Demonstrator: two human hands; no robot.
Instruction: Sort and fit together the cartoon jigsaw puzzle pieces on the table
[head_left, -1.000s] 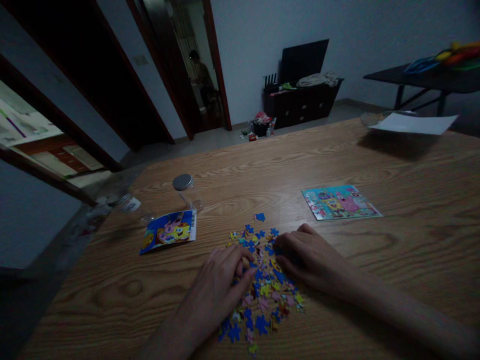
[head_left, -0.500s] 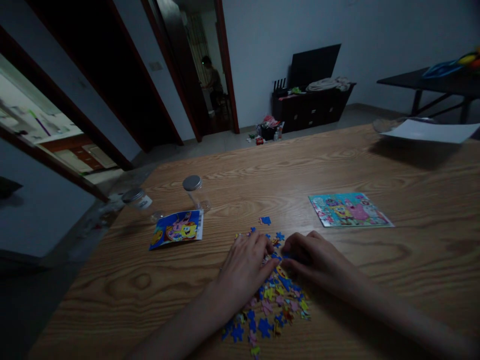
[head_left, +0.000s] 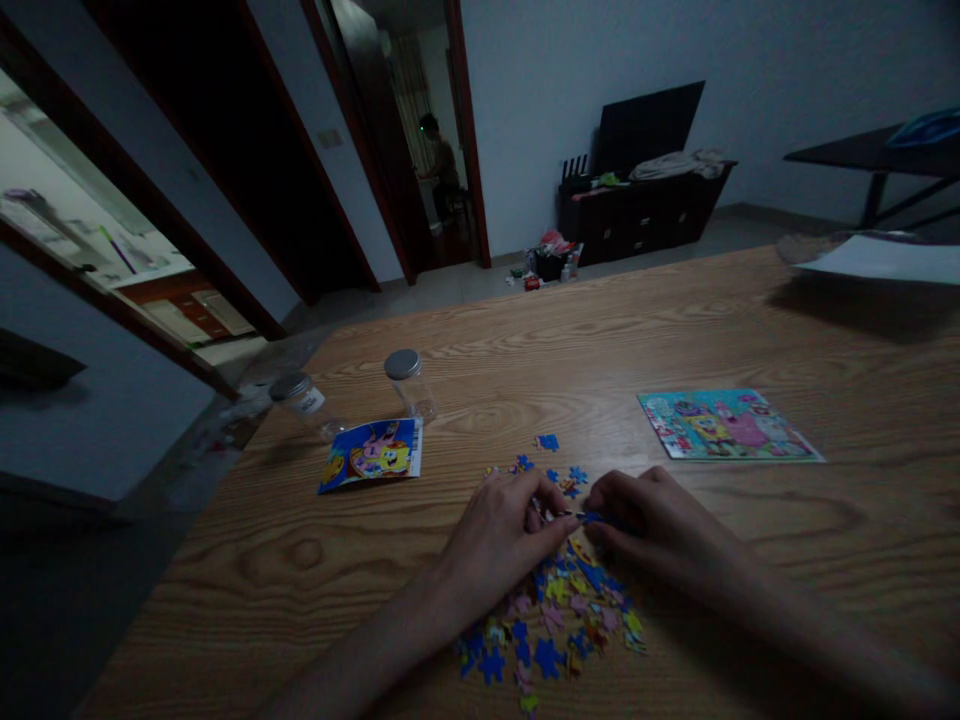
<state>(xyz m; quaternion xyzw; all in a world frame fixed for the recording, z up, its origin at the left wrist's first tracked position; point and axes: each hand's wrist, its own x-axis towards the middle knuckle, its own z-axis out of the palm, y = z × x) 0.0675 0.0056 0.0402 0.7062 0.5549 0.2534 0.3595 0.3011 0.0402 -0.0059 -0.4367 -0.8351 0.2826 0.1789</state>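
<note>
Fingertips almost meeting, a person's right hand [head_left: 671,520] pinches a small, flat blue jigsaw piece [head_left: 596,517], while the left hand [head_left: 502,525] brings thumb and forefinger narrowly together at the piece's left end; whether those tips also grip it cannot be told. The piece sits between the two hands, over a loose heap of blue, yellow and pink jigsaw pieces [head_left: 555,592]. Likely thin card, it should prove very light and fairly stiff, though its narrow tabs could crease or peel if bent. Opposite edges seem the surest hold; a smooth printed face might slide under dry fingertips. Just beyond the heap lies a flat blue piece with a pinkish end [head_left: 548,441]. Farther out on the brown wood-grain table [head_left: 525,365] are a blue cartoon picture sheet [head_left: 375,455] and two clear, silver-lidded jars [head_left: 405,366] at left, and a teal cartoon picture sheet [head_left: 727,428] at right.
</note>
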